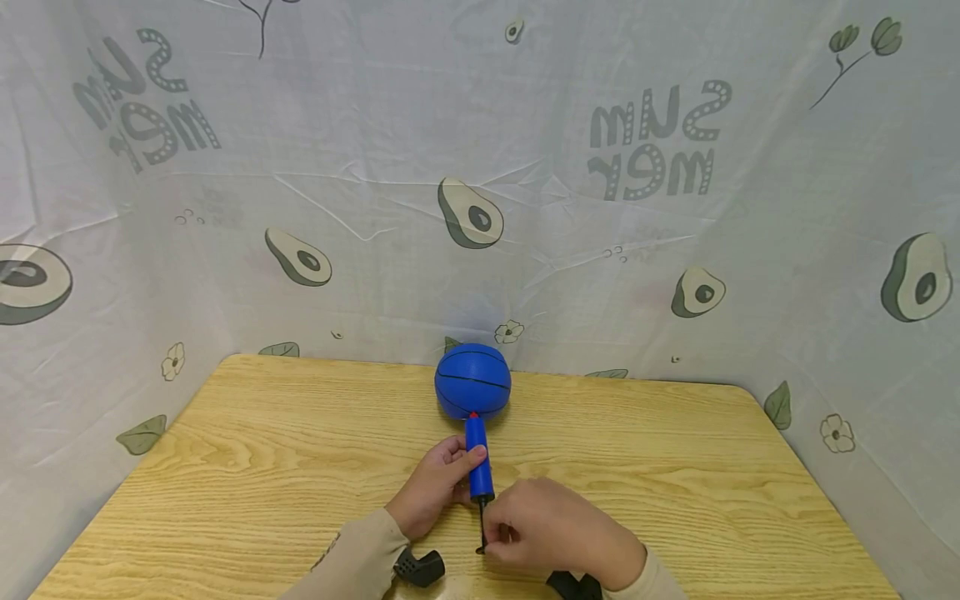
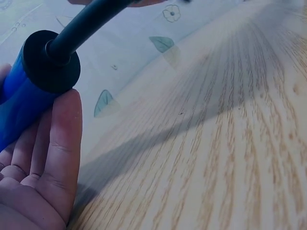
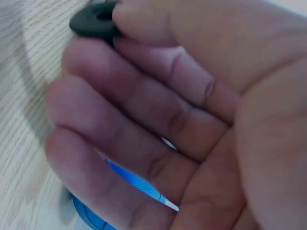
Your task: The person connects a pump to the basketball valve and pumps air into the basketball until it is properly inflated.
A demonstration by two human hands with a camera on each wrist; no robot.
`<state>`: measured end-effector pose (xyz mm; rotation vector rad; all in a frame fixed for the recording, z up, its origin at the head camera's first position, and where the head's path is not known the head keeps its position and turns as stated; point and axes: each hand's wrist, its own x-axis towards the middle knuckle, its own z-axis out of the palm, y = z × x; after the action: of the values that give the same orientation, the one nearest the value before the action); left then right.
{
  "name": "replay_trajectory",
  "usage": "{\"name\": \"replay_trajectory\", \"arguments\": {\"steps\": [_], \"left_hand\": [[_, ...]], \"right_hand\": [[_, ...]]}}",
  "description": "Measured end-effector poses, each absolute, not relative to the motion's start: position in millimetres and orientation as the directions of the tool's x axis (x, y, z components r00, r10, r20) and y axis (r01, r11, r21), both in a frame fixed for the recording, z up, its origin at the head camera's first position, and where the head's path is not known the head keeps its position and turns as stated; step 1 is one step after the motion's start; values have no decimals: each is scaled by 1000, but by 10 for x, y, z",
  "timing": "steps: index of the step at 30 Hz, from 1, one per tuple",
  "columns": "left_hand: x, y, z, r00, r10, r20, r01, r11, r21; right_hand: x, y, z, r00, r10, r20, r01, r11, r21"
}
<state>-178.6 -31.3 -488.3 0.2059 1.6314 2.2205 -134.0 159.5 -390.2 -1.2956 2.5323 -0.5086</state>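
Note:
A blue ball (image 1: 472,382) with black seam lines sits near the table's back edge. From its near side a blue hand pump (image 1: 478,467) points toward me, its red tip against the ball. My left hand (image 1: 437,483) grips the pump's barrel, thumb on top; the left wrist view shows the fingers curled under the barrel (image 2: 19,110) and its black end cap. The black rod (image 1: 483,521) stands drawn out of the barrel. My right hand (image 1: 543,529) pinches the black handle (image 3: 93,24) at the rod's end between thumb and forefinger, other fingers loosely curled.
The wooden table (image 1: 300,450) stretches to both sides of the hands. Behind it hangs a white curtain (image 1: 390,275) printed with avocados and leaves. Black wrist devices (image 1: 420,568) show by both sleeves.

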Motion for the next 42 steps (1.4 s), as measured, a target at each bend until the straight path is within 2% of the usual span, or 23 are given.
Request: {"name": "replay_trajectory", "arguments": {"steps": [9,13,25,35,42], "left_hand": [[-1779,-302,-4857,-920,382,-93,-209,-275,938],[-1775,-308,-4856,-919,382,-95,-211,-275,938],[-1761,-320,-4856,-914,396,-93,-202,-245,948],[-1756,-315,-4841,-916,390,-96,-204,-244,948],[-1755,-320,-4839,-917,385,-104,-206,-233,950]], "right_hand": [[-1414,1618,-3938,-676,-737,-13,-667,619,-415],[-1425,1619,-3939,-692,-722,-3,-660,633,-404],[-1372,1589,-3911,-598,-801,-21,-748,567,-345],[-1290,1569,-3891,-503,-861,-78,-791,495,-361],[-1258,1583,-3886,-440,-895,-69,-807,428,-408]]}}
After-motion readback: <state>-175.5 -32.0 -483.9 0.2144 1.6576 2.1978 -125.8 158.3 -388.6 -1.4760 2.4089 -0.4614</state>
